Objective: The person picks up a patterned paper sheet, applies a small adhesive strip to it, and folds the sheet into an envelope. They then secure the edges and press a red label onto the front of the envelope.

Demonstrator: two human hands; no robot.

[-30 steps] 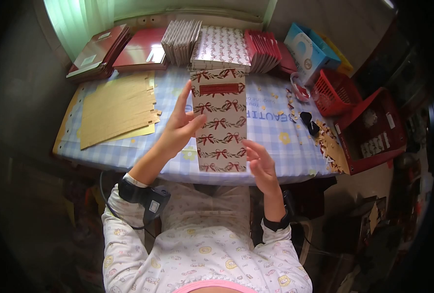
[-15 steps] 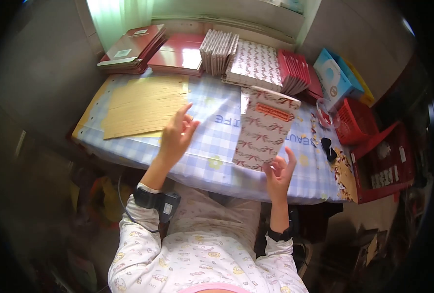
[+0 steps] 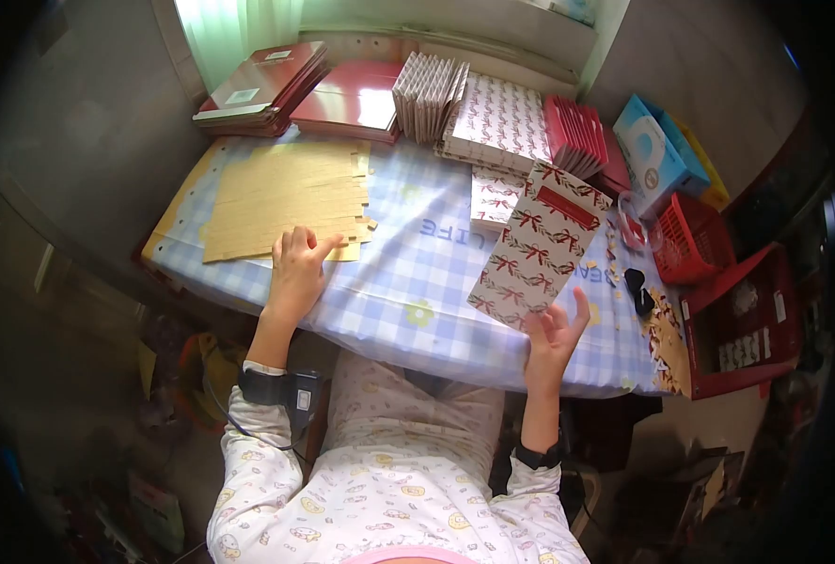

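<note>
My right hand (image 3: 551, 343) pinches the lower end of a flat bow-printed paper piece (image 3: 535, 249) between thumb and fingers. The piece is white with red bows, carries a red label near its top, and tilts up off the cloth. At the near edge of a layer of tan paper strips (image 3: 276, 193) rests my left hand (image 3: 295, 273), its fingers curled in. Whether a strip is caught under those fingertips is hidden. Beyond the held piece lies a stack of the same bow print (image 3: 495, 195).
Along the back stand red folders (image 3: 267, 80), red sheets (image 3: 347, 99), folded printed pieces (image 3: 427, 94), a printed stack (image 3: 502, 122) and red folded pieces (image 3: 577, 136). At right are a blue box (image 3: 657, 155), a red basket (image 3: 690, 240), a red open box (image 3: 742, 320) and scraps (image 3: 667, 343).
My left hand has moved left and down onto the near edge of the tan strips, its fingers curling. The piece in my right hand has tilted rightward. Some strips now jut out to the right.
</note>
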